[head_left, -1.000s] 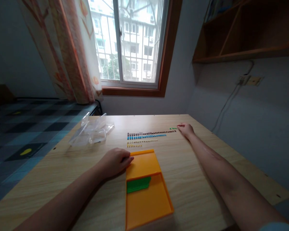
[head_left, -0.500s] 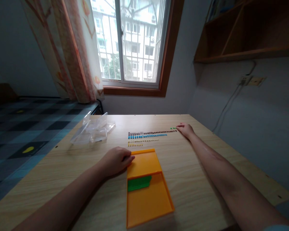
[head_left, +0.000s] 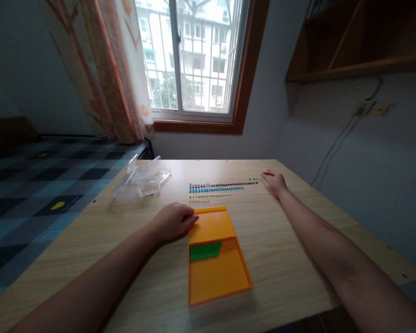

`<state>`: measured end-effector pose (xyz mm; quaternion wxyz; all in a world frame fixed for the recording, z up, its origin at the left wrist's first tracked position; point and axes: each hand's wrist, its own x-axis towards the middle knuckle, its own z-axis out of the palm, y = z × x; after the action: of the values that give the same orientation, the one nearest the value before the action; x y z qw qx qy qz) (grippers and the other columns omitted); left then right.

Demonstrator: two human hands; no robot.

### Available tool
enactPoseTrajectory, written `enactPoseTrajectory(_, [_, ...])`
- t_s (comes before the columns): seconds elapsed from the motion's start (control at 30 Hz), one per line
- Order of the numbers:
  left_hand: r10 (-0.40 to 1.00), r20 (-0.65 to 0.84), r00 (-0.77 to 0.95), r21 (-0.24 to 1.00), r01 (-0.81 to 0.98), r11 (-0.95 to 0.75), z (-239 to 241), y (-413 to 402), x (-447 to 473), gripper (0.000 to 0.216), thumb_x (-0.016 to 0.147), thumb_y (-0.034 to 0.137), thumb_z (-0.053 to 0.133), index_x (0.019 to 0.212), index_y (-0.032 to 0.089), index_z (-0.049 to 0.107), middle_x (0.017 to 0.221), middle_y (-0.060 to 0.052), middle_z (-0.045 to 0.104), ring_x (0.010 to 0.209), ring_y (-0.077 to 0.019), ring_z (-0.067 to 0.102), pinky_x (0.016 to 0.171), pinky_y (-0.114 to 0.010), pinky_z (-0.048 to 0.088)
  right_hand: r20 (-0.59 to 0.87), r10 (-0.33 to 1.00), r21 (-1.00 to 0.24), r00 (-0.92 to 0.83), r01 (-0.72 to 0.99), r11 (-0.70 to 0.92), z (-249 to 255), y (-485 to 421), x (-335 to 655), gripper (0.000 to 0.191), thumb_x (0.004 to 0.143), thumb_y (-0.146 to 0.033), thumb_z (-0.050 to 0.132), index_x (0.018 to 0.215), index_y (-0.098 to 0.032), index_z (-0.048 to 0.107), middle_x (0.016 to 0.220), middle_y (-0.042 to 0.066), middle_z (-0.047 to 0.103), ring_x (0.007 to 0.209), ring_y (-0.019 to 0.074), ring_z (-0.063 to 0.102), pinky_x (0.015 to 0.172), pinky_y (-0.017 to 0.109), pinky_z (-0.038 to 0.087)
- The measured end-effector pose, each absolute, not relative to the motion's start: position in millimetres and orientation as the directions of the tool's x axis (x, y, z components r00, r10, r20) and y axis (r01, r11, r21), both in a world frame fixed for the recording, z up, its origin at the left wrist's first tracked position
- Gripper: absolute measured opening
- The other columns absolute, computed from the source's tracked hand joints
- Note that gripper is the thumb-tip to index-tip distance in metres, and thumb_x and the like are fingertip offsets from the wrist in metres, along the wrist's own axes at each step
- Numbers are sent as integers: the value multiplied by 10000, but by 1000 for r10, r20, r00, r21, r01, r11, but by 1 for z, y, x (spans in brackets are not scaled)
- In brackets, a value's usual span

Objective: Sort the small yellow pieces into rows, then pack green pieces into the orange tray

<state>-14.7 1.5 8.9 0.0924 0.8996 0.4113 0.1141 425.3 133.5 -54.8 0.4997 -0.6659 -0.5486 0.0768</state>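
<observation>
My left hand [head_left: 176, 221] is closed on the upper left edge of an orange plastic case [head_left: 218, 277], its thumb lying over the rim. The case lies opened flat, in two shallow halves with a raised divider. Inside its nearer half rests a flat green plastic piece [head_left: 205, 251]. My right hand [head_left: 274, 181] is at the far right, just beside a few tiny green pieces [head_left: 252, 179]. Its fingers look slightly parted, and I see nothing between them. Left of it run rows of tiny pieces: dark brown [head_left: 222, 185], blue [head_left: 215, 189], pale yellow [head_left: 211, 196] and yellow [head_left: 198, 201].
Clear plastic containers [head_left: 142, 180] stand in a heap at the table's back left. The wooden table [head_left: 142, 296] reaches toward the window [head_left: 201, 60]. A bed with a checked cover [head_left: 72, 173] is on the left, a wall shelf [head_left: 360, 64] at upper right.
My right hand has drawn slightly right, away from the green pieces, and its fingers have parted. My left hand keeps its hold on the case. The whole view has shifted a little.
</observation>
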Motion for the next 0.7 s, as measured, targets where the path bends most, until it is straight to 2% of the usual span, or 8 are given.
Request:
enactPoseTrajectory(0.13, [754,137,643,241,717,-655,9,1,-14,392,908,388,495,571,190,477,567,-3,526,540,-134,429,560,-270,272,520,782,-722,343,666,189,-54,107,408,272,750,-402,719,791,-135,751,1289,206,653,1215,317,600,1106,448,409])
enactPoseTrajectory(0.27, [751,142,645,218,719,-660,9,0,-14,395,916,388,492,576,188,500,571,-6,540,535,-132,430,555,-267,271,627,736,-651,256,691,313,-41,67,372,220,812,-378,694,846,-173,764,1353,158,630,1373,319,467,1179,510,314])
enactPoseTrajectory(0.3, [750,142,646,213,720,-660,9,0,-13,395,919,387,492,579,187,510,574,-8,547,536,-132,435,554,-266,272,659,724,-618,203,696,366,-33,55,359,199,825,-377,700,858,-193,769,1368,134,627,1401,306,440,1192,507,299])
enactPoseTrajectory(0.4, [750,138,647,189,726,-661,9,-2,-13,385,921,379,502,591,185,546,595,-17,580,555,-137,465,558,-263,282,783,606,-380,-138,665,642,-2,11,320,136,897,-333,676,898,-232,767,1396,102,608,1432,292,412,1170,538,336])
enactPoseTrajectory(0.47, [751,133,646,172,732,-660,10,-2,-12,377,921,379,511,604,185,574,614,-25,605,573,-143,488,563,-263,290,730,537,-238,-422,580,779,18,-20,297,116,930,-261,645,892,-246,753,1325,76,653,1414,270,440,1164,536,348])
enactPoseTrajectory(0.53, [757,125,642,161,739,-654,10,-3,-11,369,923,378,513,621,184,600,630,-31,623,580,-147,500,567,-265,297,609,455,-128,-650,485,865,30,-47,280,146,941,-205,621,883,-255,745,1304,43,662,1418,256,427,1201,548,273])
enactPoseTrajectory(0.6, [759,117,641,155,743,-651,11,-4,-11,363,926,375,512,635,184,616,640,-35,634,583,-148,506,568,-267,300,493,416,-119,-764,414,902,33,-67,269,137,943,-210,624,896,-254,745,1279,37,660,1405,251,429,1218,543,229])
enactPoseTrajectory(0.7, [753,114,648,150,738,-658,11,-5,-10,365,928,375,513,638,183,621,644,-39,639,591,-151,513,571,-269,306,381,401,-156,-833,370,916,28,-80,262,117,943,-255,639,897,-261,747,1169,28,670,1286,232,506,1222,536,186])
